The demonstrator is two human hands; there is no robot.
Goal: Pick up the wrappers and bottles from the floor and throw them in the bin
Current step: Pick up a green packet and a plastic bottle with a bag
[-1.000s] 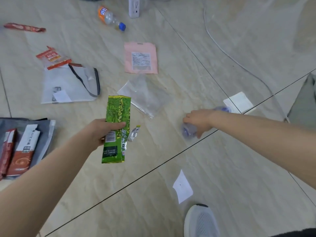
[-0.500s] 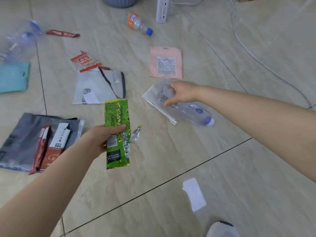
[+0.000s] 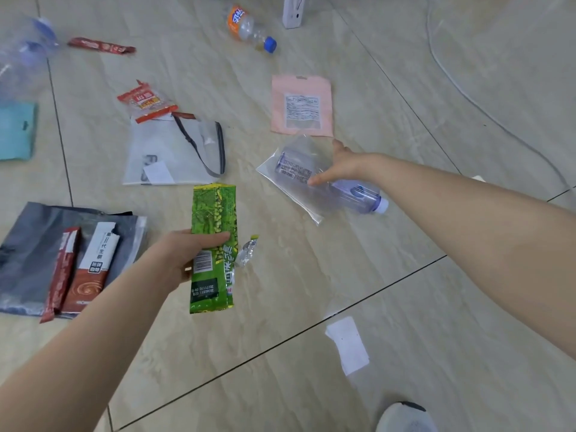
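My left hand [image 3: 184, 254] grips a long green snack wrapper [image 3: 213, 210] at its middle, above the floor. My right hand [image 3: 343, 165] is closed on a clear bluish bottle [image 3: 358, 194], cap pointing right, held low over a clear plastic bag [image 3: 299, 145] that lies flat on the tiles. A small silver wrapper [image 3: 246, 252] lies just right of the green one. Farther away lie a pink pouch [image 3: 301, 106], an orange-labelled bottle [image 3: 249, 28], a red snack wrapper [image 3: 146, 101] and a red stick wrapper [image 3: 101, 46]. No bin shows clearly.
A white bag with a grey strap [image 3: 174, 151] lies centre-left. A grey bag [image 3: 31, 244] carries brown sachets [image 3: 93, 269]. A crushed clear bottle [image 3: 21, 54] and a teal item [image 3: 15, 130] sit at the far left. White paper [image 3: 347, 344], my shoe [image 3: 405, 419], a power strip [image 3: 293, 10] and its cable [image 3: 467, 95] are also on the floor.
My right hand took hold of the clear bottle near the tile seam and carried it left, over the clear bag. My left hand kept the green wrapper.
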